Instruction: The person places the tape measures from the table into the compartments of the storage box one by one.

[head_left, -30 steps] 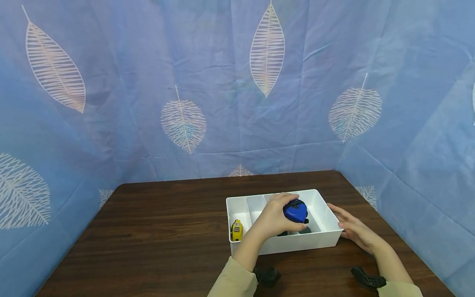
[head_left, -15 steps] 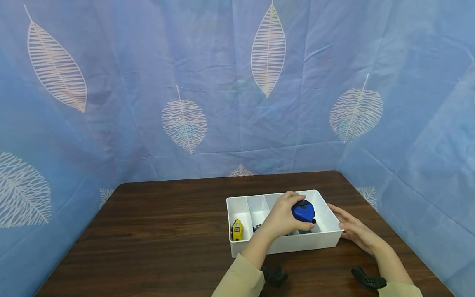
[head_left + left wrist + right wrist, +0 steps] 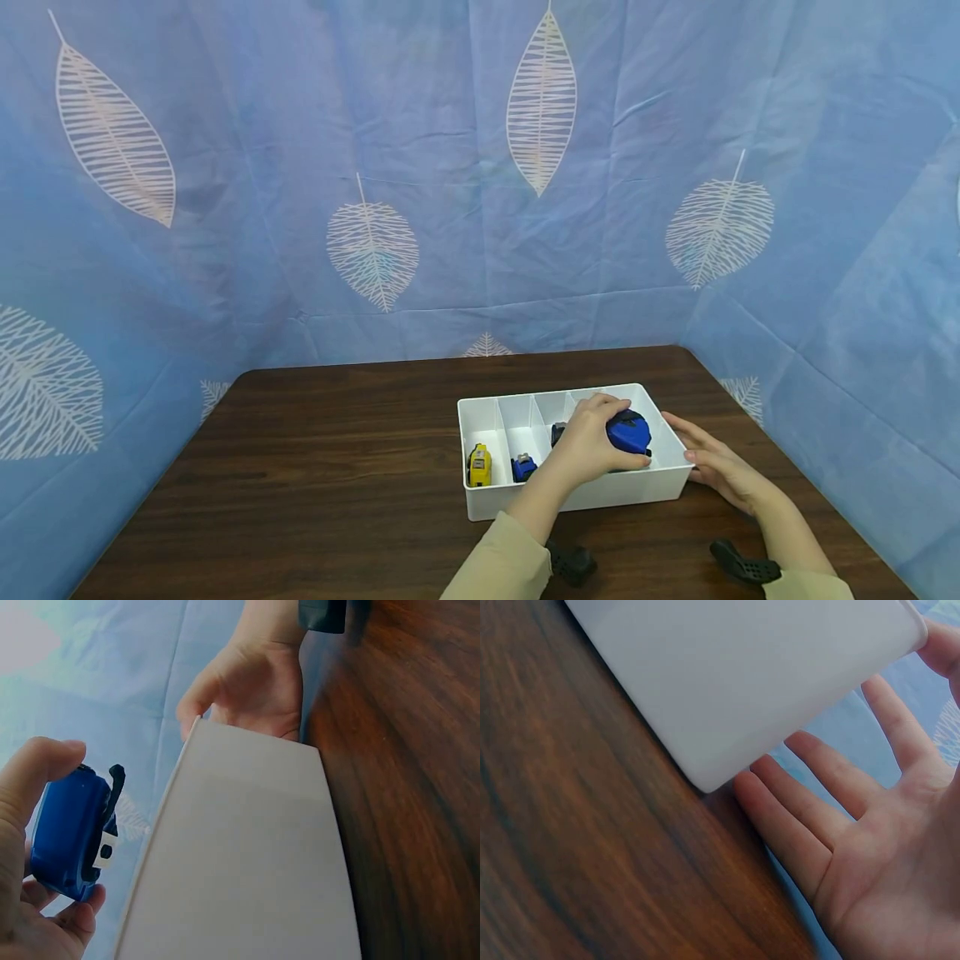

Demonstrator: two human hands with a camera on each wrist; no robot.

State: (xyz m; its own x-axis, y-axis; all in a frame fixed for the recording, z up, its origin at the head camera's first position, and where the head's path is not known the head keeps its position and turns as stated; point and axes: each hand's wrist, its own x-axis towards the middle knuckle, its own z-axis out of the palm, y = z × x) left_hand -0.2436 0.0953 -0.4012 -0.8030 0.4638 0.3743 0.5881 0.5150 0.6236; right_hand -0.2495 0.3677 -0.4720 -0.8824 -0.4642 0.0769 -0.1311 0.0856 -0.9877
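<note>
In the head view my left hand grips a blue tape measure over the right-hand compartment of a white divided box. The left wrist view shows the thumb on top of the tape measure and fingertips below it, with its black strap and pale tape end facing the box wall. My right hand rests against the box's right end. Its fingers are extended along the wall and its thumb touches the rim corner in the right wrist view.
A small yellow tape measure lies in the leftmost compartment and a small blue one in the second. A dark item shows partly behind my left hand. The box stands on a dark wooden table before a blue leaf-patterned curtain.
My left hand has carried the blue tape measure rightward over the box, uncovering the small blue tape measure in the second compartment. The right hand and the box have stayed in place.
</note>
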